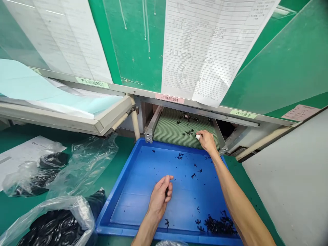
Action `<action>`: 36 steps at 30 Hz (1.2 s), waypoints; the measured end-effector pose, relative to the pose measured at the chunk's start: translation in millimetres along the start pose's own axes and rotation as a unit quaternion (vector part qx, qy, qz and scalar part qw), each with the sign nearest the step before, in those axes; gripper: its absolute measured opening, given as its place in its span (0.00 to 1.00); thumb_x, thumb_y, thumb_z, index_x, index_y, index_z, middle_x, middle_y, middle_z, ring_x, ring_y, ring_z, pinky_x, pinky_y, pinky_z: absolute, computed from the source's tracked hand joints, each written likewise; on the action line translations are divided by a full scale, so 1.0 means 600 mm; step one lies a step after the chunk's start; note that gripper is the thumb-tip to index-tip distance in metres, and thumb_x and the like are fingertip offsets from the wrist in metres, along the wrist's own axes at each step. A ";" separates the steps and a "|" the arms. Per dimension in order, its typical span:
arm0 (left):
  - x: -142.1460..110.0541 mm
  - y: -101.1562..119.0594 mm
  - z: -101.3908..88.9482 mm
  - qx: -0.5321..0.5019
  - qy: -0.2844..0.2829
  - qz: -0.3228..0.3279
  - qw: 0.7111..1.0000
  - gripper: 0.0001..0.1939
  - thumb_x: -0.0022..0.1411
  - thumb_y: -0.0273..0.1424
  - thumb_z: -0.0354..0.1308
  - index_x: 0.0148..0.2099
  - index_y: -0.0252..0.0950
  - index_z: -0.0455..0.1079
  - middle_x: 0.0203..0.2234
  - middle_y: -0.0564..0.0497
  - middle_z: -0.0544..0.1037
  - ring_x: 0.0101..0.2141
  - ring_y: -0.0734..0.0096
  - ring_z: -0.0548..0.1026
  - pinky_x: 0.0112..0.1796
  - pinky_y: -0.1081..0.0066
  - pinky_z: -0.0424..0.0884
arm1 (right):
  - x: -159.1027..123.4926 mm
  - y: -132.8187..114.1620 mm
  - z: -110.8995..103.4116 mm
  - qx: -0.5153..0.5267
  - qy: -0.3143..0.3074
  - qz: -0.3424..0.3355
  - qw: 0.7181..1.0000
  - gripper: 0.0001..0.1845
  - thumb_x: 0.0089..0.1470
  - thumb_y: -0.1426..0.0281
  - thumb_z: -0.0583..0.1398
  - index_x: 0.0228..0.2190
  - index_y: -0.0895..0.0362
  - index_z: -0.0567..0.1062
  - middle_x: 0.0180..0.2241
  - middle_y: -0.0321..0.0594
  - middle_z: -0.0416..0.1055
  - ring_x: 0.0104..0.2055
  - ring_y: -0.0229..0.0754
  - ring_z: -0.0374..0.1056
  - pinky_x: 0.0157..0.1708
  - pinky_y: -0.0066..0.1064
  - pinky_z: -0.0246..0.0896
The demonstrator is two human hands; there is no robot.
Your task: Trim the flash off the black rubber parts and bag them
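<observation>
- The left hand (159, 199) is held low over the blue plastic tray (104, 213), with its fingers curled in toward the thumb; a small black piece (167, 191) appears to be pinched between them.
- The right hand (206, 141) is positioned just beyond the tray's far edge, with its fingers bunched together. A white fingertip cover (197, 137) is pressed against the green mesh conveyor belt (169, 131). Whether anything is held there cannot be told.
- Many small black parts (217, 223) are scattered across the tray and heaped in its near right corner; more are strewn over the belt.
- Clear plastic bags (57, 218) holding black coiled items are laid left of the tray.
- A printed paper form (205, 44) is hung above the belt.
</observation>
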State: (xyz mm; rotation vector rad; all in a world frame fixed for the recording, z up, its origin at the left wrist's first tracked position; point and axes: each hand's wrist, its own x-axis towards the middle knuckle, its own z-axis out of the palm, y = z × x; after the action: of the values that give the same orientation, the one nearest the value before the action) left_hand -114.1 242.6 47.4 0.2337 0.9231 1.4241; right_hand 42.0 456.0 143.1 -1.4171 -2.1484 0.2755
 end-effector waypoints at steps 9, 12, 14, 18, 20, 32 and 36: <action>0.050 0.011 0.061 -0.007 -0.098 0.030 0.995 0.20 0.52 0.43 0.62 0.38 0.30 0.71 0.24 0.53 0.65 0.21 0.84 0.59 0.16 0.83 0.47 | -0.194 -0.078 0.021 0.200 -0.147 -0.151 0.957 0.17 0.55 0.77 0.50 0.38 0.54 0.76 0.35 0.38 0.70 0.36 0.37 0.66 0.37 0.27 0.59; 0.052 0.008 0.053 0.010 -0.107 0.005 0.994 0.19 0.48 0.41 0.66 0.34 0.29 0.72 0.21 0.55 0.62 0.21 0.84 0.58 0.16 0.83 0.45 | -0.199 -0.073 0.025 0.205 -0.164 -0.156 0.952 0.18 0.55 0.78 0.51 0.38 0.53 0.77 0.35 0.37 0.71 0.36 0.37 0.66 0.37 0.28 0.60; 0.052 0.010 0.047 0.023 -0.109 -0.003 0.994 0.19 0.46 0.40 0.68 0.34 0.29 0.72 0.21 0.55 0.63 0.20 0.84 0.57 0.16 0.82 0.45 | -0.196 -0.069 0.025 0.204 -0.166 -0.153 0.953 0.19 0.54 0.79 0.50 0.38 0.53 0.77 0.35 0.37 0.72 0.37 0.37 0.67 0.38 0.28 0.61; 0.055 0.012 0.041 -0.009 -0.107 -0.026 0.994 0.21 0.42 0.35 0.71 0.38 0.28 0.74 0.24 0.52 0.68 0.20 0.86 0.58 0.16 0.83 0.46 | -0.200 -0.068 0.023 0.170 -0.152 -0.156 0.961 0.23 0.53 0.80 0.48 0.45 0.54 0.74 0.40 0.40 0.72 0.41 0.38 0.68 0.42 0.30 0.63; 0.055 0.010 0.041 -0.037 -0.092 -0.035 0.994 0.21 0.42 0.32 0.71 0.39 0.29 0.74 0.28 0.49 0.71 0.20 0.86 0.59 0.16 0.83 0.47 | -0.213 -0.067 0.025 0.130 -0.124 -0.138 0.974 0.25 0.53 0.80 0.47 0.49 0.54 0.71 0.41 0.42 0.71 0.40 0.39 0.68 0.41 0.31 0.64; 0.050 -0.004 0.046 -0.020 -0.052 0.029 0.998 0.20 0.41 0.35 0.71 0.36 0.31 0.72 0.30 0.48 0.75 0.20 0.84 0.60 0.16 0.81 0.45 | -0.289 -0.075 0.060 0.029 -0.029 -0.048 0.998 0.21 0.56 0.77 0.46 0.47 0.56 0.71 0.36 0.42 0.71 0.35 0.40 0.68 0.36 0.30 0.63; 0.049 -0.005 0.048 0.003 -0.046 0.046 0.998 0.20 0.41 0.36 0.71 0.36 0.32 0.72 0.21 0.54 0.70 0.18 0.85 0.56 0.16 0.80 0.44 | -0.285 -0.091 0.055 -0.021 -0.021 -0.064 0.997 0.21 0.56 0.77 0.46 0.46 0.56 0.72 0.32 0.41 0.70 0.32 0.39 0.67 0.30 0.28 0.59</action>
State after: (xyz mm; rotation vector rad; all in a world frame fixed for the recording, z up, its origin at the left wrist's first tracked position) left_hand -96.5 279.6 52.2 0.3468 0.8498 1.4839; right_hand 31.7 283.7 84.2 -1.3005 -2.2816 0.2145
